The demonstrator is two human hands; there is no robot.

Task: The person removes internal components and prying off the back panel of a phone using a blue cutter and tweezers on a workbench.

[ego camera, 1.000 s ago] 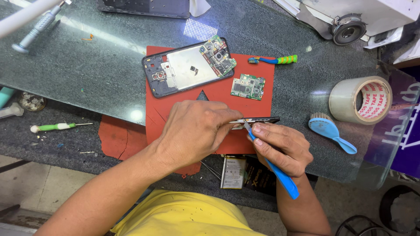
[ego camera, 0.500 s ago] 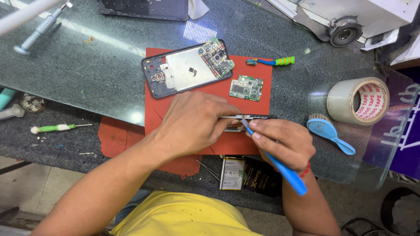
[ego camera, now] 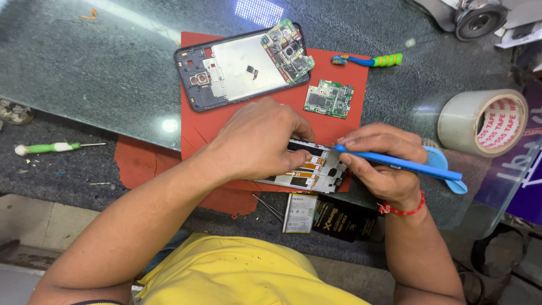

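- Head view looks down on a phone display frame point(ego camera: 307, 169) with orange flex strips, lying at the front edge of the red mat point(ego camera: 344, 121), under both hands.
- Left hand point(ego camera: 257, 141) lies curled over the frame's left part, fingers closed down on it and pinning it; how the thumb grips is hidden.
- Right hand point(ego camera: 384, 166) is closed round a blue plastic pry tool point(ego camera: 401, 165), its tip touching the frame's upper edge near the left fingertips.
- Compared with a second ago, the tool has swung from a steep slant to nearly level along the frame's top edge, and the right hand has drawn closer to the left. My judgement: the prying has moved on to working along that seam.
- Just beyond, on the mat, lie a green circuit board point(ego camera: 329, 98) and an opened phone body point(ego camera: 243, 65) with its board exposed.
- A blue and green brush point(ego camera: 367, 59) lies at the mat's far right edge.
- Near the body, below the frame, a flat battery with a pale label point(ego camera: 299, 213) lies beside a black packet with yellow print point(ego camera: 344, 217).
- At right stands a roll of clear tape point(ego camera: 483, 121) whose white core carries red lettering; a purple sign panel point(ego camera: 516, 181) shows under the glass beside it.
- A green-handled screwdriver point(ego camera: 56, 148) lies well apart at left.
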